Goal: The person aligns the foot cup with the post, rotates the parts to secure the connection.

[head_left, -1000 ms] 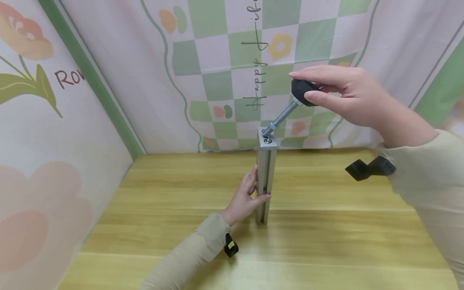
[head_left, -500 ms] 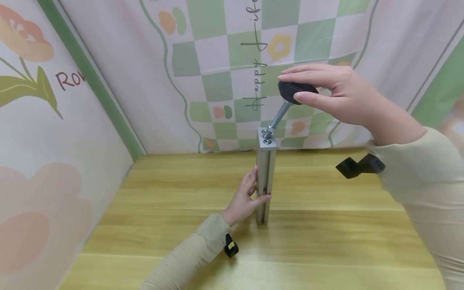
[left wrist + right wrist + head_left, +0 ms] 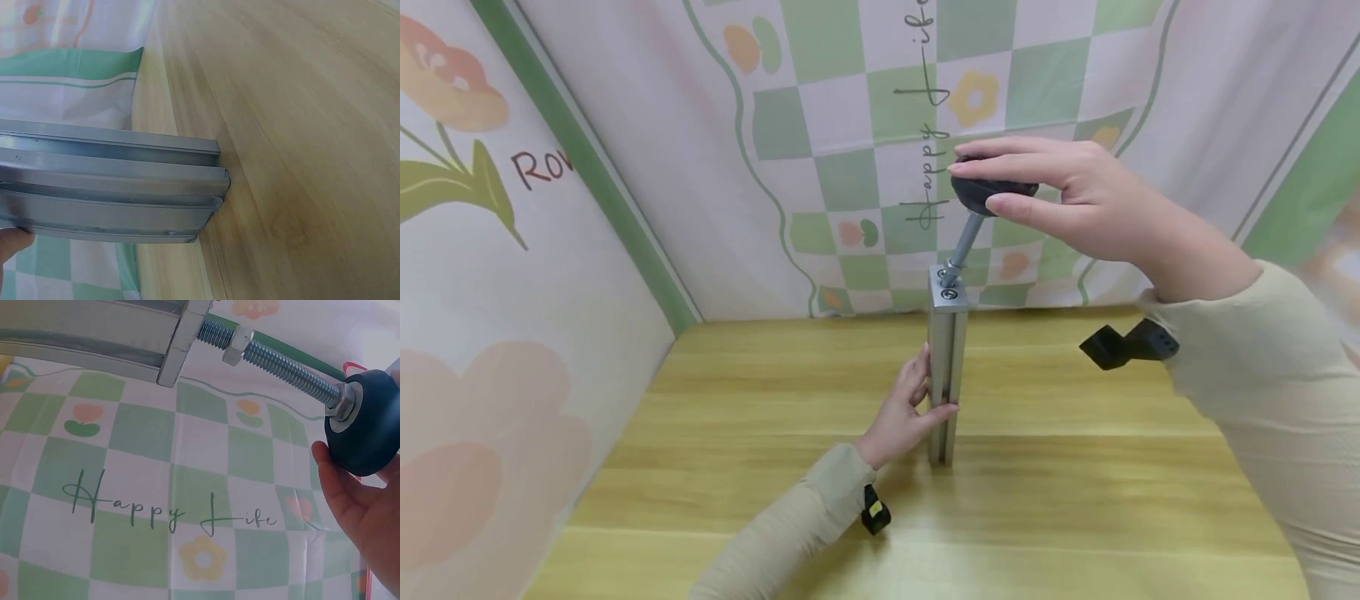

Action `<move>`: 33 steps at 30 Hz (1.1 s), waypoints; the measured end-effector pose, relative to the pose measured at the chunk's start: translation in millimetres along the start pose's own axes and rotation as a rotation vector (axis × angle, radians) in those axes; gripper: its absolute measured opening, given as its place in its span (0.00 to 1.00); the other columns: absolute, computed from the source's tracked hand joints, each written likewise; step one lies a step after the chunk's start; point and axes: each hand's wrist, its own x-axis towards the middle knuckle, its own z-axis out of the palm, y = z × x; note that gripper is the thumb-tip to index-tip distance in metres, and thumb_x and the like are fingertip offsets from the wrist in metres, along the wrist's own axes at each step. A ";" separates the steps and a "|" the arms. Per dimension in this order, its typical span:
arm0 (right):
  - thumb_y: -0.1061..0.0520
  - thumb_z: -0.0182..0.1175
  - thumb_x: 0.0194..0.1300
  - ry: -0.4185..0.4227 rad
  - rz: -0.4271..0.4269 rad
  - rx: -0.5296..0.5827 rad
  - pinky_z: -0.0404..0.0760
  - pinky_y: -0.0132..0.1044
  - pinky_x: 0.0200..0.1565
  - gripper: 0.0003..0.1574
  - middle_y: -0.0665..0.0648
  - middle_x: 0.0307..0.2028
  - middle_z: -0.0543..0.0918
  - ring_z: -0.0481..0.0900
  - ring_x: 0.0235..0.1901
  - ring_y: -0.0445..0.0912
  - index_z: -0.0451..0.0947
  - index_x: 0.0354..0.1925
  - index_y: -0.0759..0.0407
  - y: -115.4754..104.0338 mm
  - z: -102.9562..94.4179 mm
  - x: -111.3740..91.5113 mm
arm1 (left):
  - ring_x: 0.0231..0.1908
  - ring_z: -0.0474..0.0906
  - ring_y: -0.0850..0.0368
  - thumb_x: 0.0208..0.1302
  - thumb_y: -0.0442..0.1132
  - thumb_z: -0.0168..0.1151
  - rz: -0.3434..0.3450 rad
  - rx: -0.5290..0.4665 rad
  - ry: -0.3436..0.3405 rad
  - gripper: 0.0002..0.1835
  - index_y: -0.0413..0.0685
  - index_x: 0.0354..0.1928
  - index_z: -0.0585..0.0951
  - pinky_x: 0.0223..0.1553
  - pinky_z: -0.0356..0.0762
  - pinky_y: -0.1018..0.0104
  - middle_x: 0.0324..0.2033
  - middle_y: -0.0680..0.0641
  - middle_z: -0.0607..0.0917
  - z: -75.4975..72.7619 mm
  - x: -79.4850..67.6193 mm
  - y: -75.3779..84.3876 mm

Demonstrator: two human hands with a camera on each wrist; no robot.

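An upright slotted aluminium profile [image 3: 946,358] stands on the table, a metal end plate [image 3: 950,305] with bolts capping its top. My left hand [image 3: 895,421] grips the profile's lower half, thumb across the near side. Out of the plate rises a levelling foot with a black round base [image 3: 973,193]. Its threaded rod [image 3: 290,370] leans to the right and carries a nut [image 3: 237,345] close to the plate. Thumb and fingers of my right hand [image 3: 1075,196] hold the black base from the right and above. In the left wrist view the profile's lower end [image 3: 206,181] meets the wood.
The wood-grain table [image 3: 737,500] extends around the profile. A checkered fabric backdrop [image 3: 842,108] hangs along the table's back edge, and a flower-printed panel [image 3: 490,283] closes off the left side. Black wrist devices [image 3: 1123,346] stick out from both sleeves.
My right hand has moved left with the black base, and the threaded rod has swung from a strong rightward lean to a steeper stance. The left hand and profile stay nearly still.
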 end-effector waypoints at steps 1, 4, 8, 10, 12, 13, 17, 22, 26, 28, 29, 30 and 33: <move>0.59 0.56 0.67 -0.012 -0.003 -0.010 0.61 0.20 0.60 0.22 0.53 0.63 0.73 0.65 0.66 0.47 0.76 0.59 0.50 -1.4 -0.1 1.3 | 0.57 0.69 0.37 0.56 0.23 0.63 -0.005 -0.005 0.001 0.63 0.97 0.63 0.34 0.61 0.69 0.60 0.64 0.31 0.56 -0.3 0.1 0.6; 0.58 0.56 0.68 -0.043 -0.017 -0.008 0.61 0.21 0.61 0.22 0.52 0.64 0.72 0.65 0.66 0.47 0.75 0.60 0.49 -4.4 0.7 5.5 | 0.58 0.68 0.36 0.56 0.23 0.63 -0.018 -0.015 0.003 0.63 0.98 0.63 0.35 0.61 0.69 0.60 0.65 0.31 0.55 -0.7 -0.6 2.4; 0.58 0.55 0.69 -0.068 -0.022 0.003 0.62 0.22 0.61 0.21 0.53 0.64 0.72 0.66 0.65 0.50 0.76 0.59 0.49 -8.2 1.7 9.9 | 0.60 0.66 0.35 0.56 0.23 0.63 -0.039 -0.028 0.000 0.63 0.98 0.63 0.35 0.61 0.70 0.59 0.66 0.31 0.54 -1.0 -2.3 3.5; 0.57 0.54 0.70 -0.082 -0.009 -0.007 0.62 0.25 0.62 0.21 0.52 0.65 0.71 0.65 0.66 0.49 0.75 0.60 0.48 -10.6 1.6 11.6 | 0.60 0.66 0.35 0.56 0.23 0.62 -0.044 -0.035 -0.002 0.62 0.97 0.63 0.35 0.61 0.70 0.58 0.66 0.32 0.54 -1.0 -2.7 4.0; 0.56 0.53 0.70 -0.101 0.005 -0.015 0.63 0.32 0.64 0.21 0.51 0.65 0.71 0.64 0.66 0.49 0.75 0.60 0.46 -12.8 1.7 13.5 | 0.60 0.66 0.35 0.57 0.23 0.62 -0.044 -0.039 -0.004 0.62 0.98 0.63 0.35 0.61 0.70 0.57 0.66 0.32 0.53 -0.8 -2.9 4.4; 0.55 0.53 0.70 -0.109 0.009 -0.016 0.63 0.37 0.65 0.21 0.50 0.65 0.70 0.64 0.66 0.49 0.74 0.60 0.46 -13.4 2.0 14.4 | 0.60 0.66 0.35 0.57 0.23 0.62 -0.043 -0.041 -0.004 0.62 0.98 0.63 0.35 0.61 0.70 0.56 0.66 0.32 0.53 -0.8 -2.9 4.6; 0.54 0.52 0.71 -0.129 0.017 -0.010 0.63 0.51 0.65 0.22 0.50 0.66 0.69 0.63 0.67 0.50 0.74 0.61 0.45 -13.9 3.0 16.3 | 0.58 0.67 0.37 0.57 0.23 0.62 -0.038 -0.038 -0.006 0.62 0.98 0.63 0.35 0.61 0.70 0.55 0.66 0.32 0.54 -0.7 -2.6 4.0; 0.54 0.52 0.71 -0.115 0.024 0.000 0.65 0.48 0.63 0.22 0.49 0.67 0.68 0.63 0.67 0.50 0.73 0.61 0.45 -11.6 4.5 14.4 | 0.56 0.69 0.38 0.57 0.23 0.62 -0.040 -0.026 -0.007 0.62 0.98 0.63 0.35 0.62 0.69 0.55 0.66 0.31 0.54 -0.3 -1.2 4.3; 0.54 0.51 0.71 -0.104 0.020 0.009 0.64 0.52 0.62 0.22 0.49 0.67 0.68 0.63 0.67 0.51 0.73 0.62 0.47 -10.6 6.5 14.3 | 0.54 0.71 0.40 0.57 0.25 0.63 -0.031 0.032 -0.012 0.62 0.96 0.64 0.33 0.63 0.67 0.53 0.66 0.33 0.55 -2.6 -1.0 4.5; 0.54 0.51 0.72 -0.099 0.018 0.015 0.64 0.52 0.63 0.22 0.50 0.67 0.68 0.63 0.67 0.51 0.73 0.62 0.48 -10.3 7.3 14.4 | 0.55 0.71 0.41 0.58 0.27 0.63 -0.027 0.060 -0.024 0.60 0.90 0.66 0.33 0.64 0.66 0.52 0.68 0.35 0.55 -5.4 -1.8 4.4; 0.54 0.51 0.72 -0.097 0.017 0.015 0.64 0.52 0.62 0.22 0.50 0.67 0.68 0.63 0.67 0.51 0.73 0.61 0.48 -10.2 7.6 14.4 | 0.56 0.71 0.42 0.59 0.28 0.63 -0.033 0.072 -0.032 0.58 0.86 0.68 0.34 0.66 0.64 0.53 0.69 0.36 0.55 -7.1 -2.5 4.9; 0.54 0.51 0.72 -0.098 0.020 0.015 0.64 0.52 0.63 0.22 0.50 0.67 0.68 0.63 0.67 0.51 0.73 0.62 0.48 -10.3 7.8 14.4 | 0.57 0.69 0.42 0.59 0.29 0.63 -0.039 0.079 -0.042 0.56 0.80 0.70 0.35 0.66 0.63 0.54 0.69 0.37 0.55 -9.2 -3.2 5.7; 0.53 0.51 0.72 -0.102 0.031 0.027 0.63 0.53 0.64 0.22 0.50 0.67 0.68 0.62 0.67 0.51 0.73 0.62 0.47 -7.7 8.8 14.9 | 0.62 0.66 0.43 0.59 0.30 0.63 -0.026 0.097 -0.048 0.50 0.57 0.75 0.43 0.67 0.62 0.53 0.68 0.38 0.59 -17.3 -2.6 10.1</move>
